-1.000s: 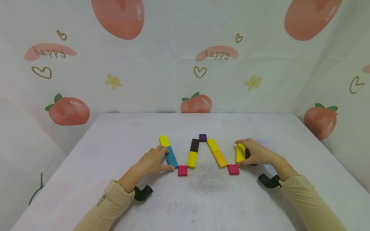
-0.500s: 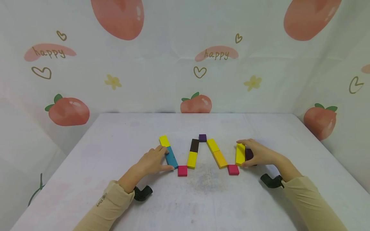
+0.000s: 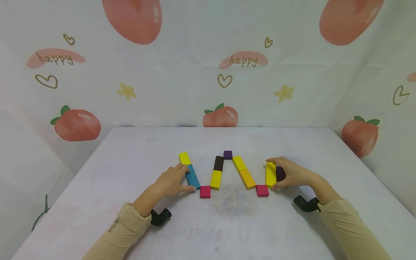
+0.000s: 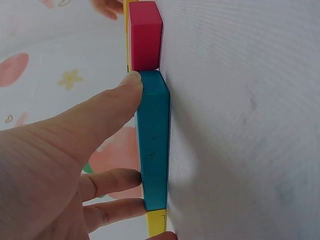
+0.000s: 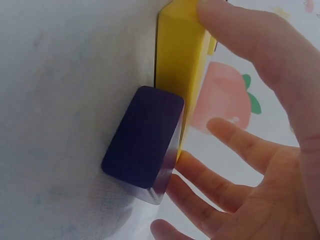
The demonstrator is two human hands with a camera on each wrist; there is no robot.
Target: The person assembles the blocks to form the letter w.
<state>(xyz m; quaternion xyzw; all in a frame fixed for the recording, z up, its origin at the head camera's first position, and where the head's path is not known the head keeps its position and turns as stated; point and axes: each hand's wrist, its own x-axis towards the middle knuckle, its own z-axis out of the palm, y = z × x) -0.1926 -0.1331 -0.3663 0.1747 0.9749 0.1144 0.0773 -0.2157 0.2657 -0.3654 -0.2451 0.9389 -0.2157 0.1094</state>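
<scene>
My left hand [image 3: 170,180] spans a blue block [image 3: 192,177], the thumb at its near end and fingertips at its far part. A yellow block [image 3: 184,158] continues it at the back, and a red square block [image 3: 205,192] touches its near corner. On the right, my right hand [image 3: 294,172] pinches another yellow block [image 3: 271,175] lengthwise between thumb and index finger. Its near end meets a second red square block [image 3: 262,190]. A dark purple block [image 5: 143,137] leans at an angle against that yellow block's outer side, below the other right-hand fingers, apparently ungripped.
Between the hands, a black-brown block [image 3: 219,163] and a yellow block [image 3: 216,180] rise to a small purple block [image 3: 228,155]. A yellow block [image 3: 239,163] and an orange-yellow block [image 3: 248,179] slope down from it. The white table [image 3: 214,231] meets a printed curtain [image 3: 182,72] behind.
My right hand has shifted slightly right, and its yellow block has slid a little toward me against the red square. More of the dark purple block shows. The left hand has not moved.
</scene>
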